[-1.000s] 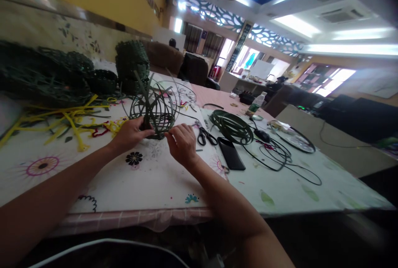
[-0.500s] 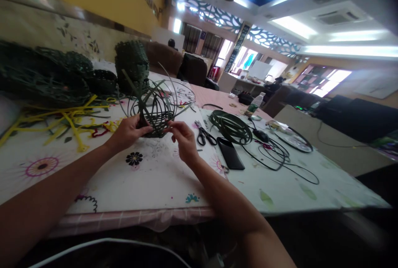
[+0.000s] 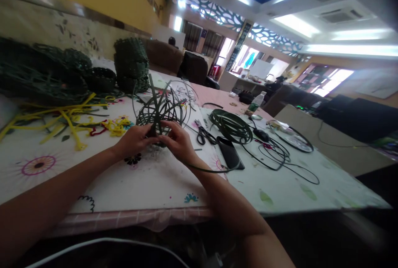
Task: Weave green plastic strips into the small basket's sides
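A partly woven basket (image 3: 164, 110) of dark green strips, with loose ends sticking up and out, stands on the white flowered tablecloth (image 3: 133, 189). My left hand (image 3: 137, 138) pinches its near left side. From the right, my right hand (image 3: 177, 137) grips the near side, its fingertips close to those of my left hand. One long green strip curves from near my right forearm out over a black phone (image 3: 230, 153). The fingers hide the part of the weave between them.
Black scissors (image 3: 203, 133), a coil of green strips (image 3: 230, 126), a computer mouse (image 3: 261, 135) and a bottle (image 3: 255, 103) lie or stand to the right. Yellow strips (image 3: 70, 125) and dark green baskets (image 3: 130, 63) are at the left. A pale cable (image 3: 105, 240) crosses below the table edge.
The basket has turned and shifted slightly right. My hands have come together at its near side, and a long strip now hangs across my right forearm toward the phone.
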`<act>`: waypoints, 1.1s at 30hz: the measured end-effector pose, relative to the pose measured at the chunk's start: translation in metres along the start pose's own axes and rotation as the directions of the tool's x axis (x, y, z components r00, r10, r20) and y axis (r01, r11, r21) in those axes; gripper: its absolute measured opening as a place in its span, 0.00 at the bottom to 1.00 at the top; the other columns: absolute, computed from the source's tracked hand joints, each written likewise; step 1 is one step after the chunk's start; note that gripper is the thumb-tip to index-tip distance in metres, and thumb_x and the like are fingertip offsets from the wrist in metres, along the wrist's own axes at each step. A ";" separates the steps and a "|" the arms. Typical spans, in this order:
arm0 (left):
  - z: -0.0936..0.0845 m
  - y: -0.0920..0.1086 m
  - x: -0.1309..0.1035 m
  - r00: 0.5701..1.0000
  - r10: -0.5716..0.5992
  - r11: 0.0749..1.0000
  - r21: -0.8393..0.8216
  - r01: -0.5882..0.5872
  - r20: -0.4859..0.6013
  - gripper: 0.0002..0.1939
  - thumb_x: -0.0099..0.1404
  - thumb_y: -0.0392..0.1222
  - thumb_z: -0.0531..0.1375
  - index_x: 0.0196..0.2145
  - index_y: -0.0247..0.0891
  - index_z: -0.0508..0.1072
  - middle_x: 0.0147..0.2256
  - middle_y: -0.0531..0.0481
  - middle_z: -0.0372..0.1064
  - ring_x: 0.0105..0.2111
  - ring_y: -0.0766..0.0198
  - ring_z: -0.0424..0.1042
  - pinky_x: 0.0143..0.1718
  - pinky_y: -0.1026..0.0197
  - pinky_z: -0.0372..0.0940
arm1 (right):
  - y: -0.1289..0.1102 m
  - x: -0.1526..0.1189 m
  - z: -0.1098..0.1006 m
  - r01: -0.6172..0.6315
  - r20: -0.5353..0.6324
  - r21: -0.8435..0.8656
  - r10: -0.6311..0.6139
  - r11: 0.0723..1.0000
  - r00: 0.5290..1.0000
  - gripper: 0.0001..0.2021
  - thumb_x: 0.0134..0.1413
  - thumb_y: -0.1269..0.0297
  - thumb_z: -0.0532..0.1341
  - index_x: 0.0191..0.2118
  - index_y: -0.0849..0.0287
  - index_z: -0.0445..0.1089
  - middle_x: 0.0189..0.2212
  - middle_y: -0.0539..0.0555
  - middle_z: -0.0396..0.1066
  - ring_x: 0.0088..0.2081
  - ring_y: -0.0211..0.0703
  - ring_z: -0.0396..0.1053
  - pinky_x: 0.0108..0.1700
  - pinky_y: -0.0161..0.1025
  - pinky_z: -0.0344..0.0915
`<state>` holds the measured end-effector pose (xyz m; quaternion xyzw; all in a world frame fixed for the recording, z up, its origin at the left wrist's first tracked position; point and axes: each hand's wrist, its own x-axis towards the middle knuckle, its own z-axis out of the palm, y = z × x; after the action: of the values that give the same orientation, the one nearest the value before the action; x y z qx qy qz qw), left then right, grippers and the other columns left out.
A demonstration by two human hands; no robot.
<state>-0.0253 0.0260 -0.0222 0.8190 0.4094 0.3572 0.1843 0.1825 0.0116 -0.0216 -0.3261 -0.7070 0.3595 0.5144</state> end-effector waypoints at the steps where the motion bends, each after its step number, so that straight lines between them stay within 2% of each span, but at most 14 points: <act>1: 0.000 0.000 0.000 1.000 0.004 1.000 -0.012 -0.004 -0.004 0.17 0.65 0.57 0.63 0.35 0.40 0.75 0.31 0.50 0.77 0.31 0.57 0.74 0.35 0.59 0.63 | 0.001 0.000 0.000 -0.016 0.026 0.025 0.015 1.000 1.000 0.17 0.55 0.56 0.71 0.50 0.53 0.77 0.41 0.51 0.77 0.32 0.34 0.69 0.36 0.35 0.70; 4: -0.001 -0.002 0.001 0.999 -0.008 0.997 -0.072 0.005 -0.037 0.16 0.64 0.57 0.64 0.34 0.40 0.74 0.31 0.50 0.77 0.31 0.57 0.74 0.36 0.59 0.65 | 0.003 0.001 -0.001 -0.081 0.024 0.190 0.078 0.978 0.997 0.11 0.56 0.54 0.70 0.39 0.56 0.76 0.30 0.47 0.72 0.29 0.34 0.68 0.31 0.33 0.69; 7: -0.004 -0.005 0.002 0.994 -0.068 0.989 -0.140 0.056 -0.081 0.17 0.62 0.57 0.65 0.33 0.40 0.73 0.29 0.50 0.76 0.29 0.58 0.73 0.33 0.59 0.65 | 0.002 0.002 -0.001 -0.075 -0.023 0.334 0.088 0.940 0.996 0.14 0.58 0.52 0.68 0.31 0.56 0.70 0.22 0.43 0.65 0.22 0.32 0.64 0.25 0.31 0.66; 10: -0.008 -0.007 0.002 0.995 -0.071 0.988 -0.145 0.061 -0.068 0.17 0.62 0.58 0.65 0.34 0.40 0.73 0.30 0.50 0.76 0.30 0.58 0.74 0.33 0.59 0.65 | -0.004 0.001 -0.001 -0.102 0.039 0.421 0.094 0.901 0.995 0.15 0.57 0.51 0.69 0.43 0.54 0.73 0.29 0.44 0.73 0.22 0.32 0.67 0.23 0.32 0.67; 12: -0.010 -0.006 0.002 0.998 -0.040 0.994 -0.100 0.035 -0.048 0.18 0.63 0.58 0.65 0.34 0.40 0.74 0.29 0.50 0.76 0.30 0.58 0.74 0.33 0.59 0.65 | -0.010 0.001 -0.002 -0.160 0.146 0.452 0.105 0.877 0.984 0.25 0.53 0.50 0.72 0.54 0.50 0.71 0.41 0.48 0.78 0.24 0.33 0.70 0.23 0.32 0.67; 13: -0.010 -0.005 0.001 0.999 -0.026 0.997 -0.080 0.023 -0.039 0.18 0.63 0.59 0.64 0.33 0.40 0.74 0.30 0.50 0.76 0.30 0.58 0.74 0.33 0.59 0.65 | -0.012 0.000 -0.002 -0.183 0.194 0.460 0.103 0.869 0.976 0.28 0.51 0.50 0.73 0.57 0.48 0.70 0.44 0.48 0.78 0.24 0.33 0.70 0.24 0.33 0.69; 15: -0.009 -0.003 0.001 1.000 -0.015 0.998 -0.061 0.013 -0.026 0.18 0.64 0.59 0.64 0.33 0.40 0.74 0.30 0.50 0.76 0.30 0.58 0.74 0.34 0.59 0.65 | -0.016 -0.001 -0.001 -0.192 0.234 0.454 0.092 0.870 0.968 0.26 0.49 0.52 0.74 0.54 0.49 0.72 0.42 0.48 0.78 0.26 0.33 0.70 0.27 0.34 0.71; 18: -0.007 -0.002 0.002 1.000 -0.007 0.996 -0.094 0.004 -0.029 0.18 0.63 0.59 0.64 0.33 0.40 0.75 0.31 0.50 0.77 0.31 0.58 0.75 0.34 0.59 0.65 | -0.014 -0.002 0.005 -0.156 0.141 0.410 0.107 0.899 0.984 0.16 0.49 0.51 0.74 0.37 0.54 0.75 0.29 0.45 0.72 0.23 0.32 0.65 0.24 0.32 0.67; 20: -0.006 -0.003 0.002 0.998 -0.021 0.991 -0.135 0.013 -0.060 0.18 0.63 0.59 0.65 0.32 0.40 0.74 0.30 0.51 0.76 0.30 0.59 0.74 0.34 0.59 0.66 | -0.010 -0.003 0.010 -0.124 0.005 0.391 0.133 0.912 0.991 0.16 0.50 0.49 0.72 0.30 0.55 0.72 0.25 0.44 0.68 0.22 0.31 0.65 0.22 0.31 0.65; 24: -0.003 -0.004 0.004 0.976 -0.135 0.953 -0.293 0.081 -0.172 0.18 0.59 0.57 0.68 0.32 0.38 0.73 0.29 0.50 0.74 0.29 0.60 0.73 0.33 0.59 0.69 | 0.000 -0.003 0.016 -0.099 -0.200 0.455 0.210 0.885 0.957 0.16 0.51 0.50 0.72 0.34 0.56 0.72 0.28 0.47 0.72 0.27 0.36 0.73 0.28 0.34 0.73; 27: 0.001 -0.002 0.005 0.945 -0.238 0.883 -0.456 0.114 -0.226 0.19 0.56 0.55 0.70 0.32 0.38 0.71 0.29 0.50 0.73 0.30 0.61 0.73 0.32 0.59 0.71 | 0.005 -0.003 0.017 -0.114 -0.233 0.533 0.275 0.838 0.933 0.17 0.49 0.49 0.74 0.36 0.56 0.74 0.30 0.49 0.76 0.30 0.40 0.77 0.33 0.39 0.78; 29: 0.003 0.000 0.006 0.921 -0.307 0.837 -0.529 0.142 -0.239 0.20 0.54 0.54 0.71 0.33 0.38 0.71 0.30 0.50 0.73 0.30 0.60 0.74 0.33 0.58 0.73 | 0.006 -0.006 0.018 -0.118 -0.221 0.542 0.276 0.832 0.935 0.17 0.50 0.49 0.74 0.37 0.56 0.75 0.32 0.51 0.77 0.32 0.42 0.78 0.35 0.41 0.79; 31: 0.003 0.002 0.007 0.899 -0.358 0.816 -0.552 0.171 -0.251 0.20 0.54 0.54 0.71 0.33 0.38 0.70 0.30 0.51 0.74 0.30 0.60 0.75 0.34 0.57 0.74 | 0.007 -0.009 0.019 -0.087 -0.210 0.467 0.205 0.880 0.956 0.15 0.54 0.49 0.72 0.38 0.55 0.76 0.35 0.52 0.78 0.35 0.43 0.79 0.36 0.42 0.79; 33: 0.003 0.002 0.006 0.888 -0.375 0.831 -0.521 0.195 -0.266 0.20 0.55 0.55 0.71 0.34 0.38 0.71 0.29 0.51 0.74 0.30 0.59 0.75 0.33 0.57 0.74 | 0.007 -0.013 0.019 0.012 -0.181 0.238 0.032 0.971 0.983 0.13 0.59 0.50 0.68 0.40 0.54 0.78 0.41 0.54 0.79 0.39 0.43 0.79 0.39 0.42 0.79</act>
<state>-0.0194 0.0297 -0.0200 0.5968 0.4536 0.5579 0.3562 0.1679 0.0007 -0.0379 -0.2973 -0.6065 0.4128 0.6110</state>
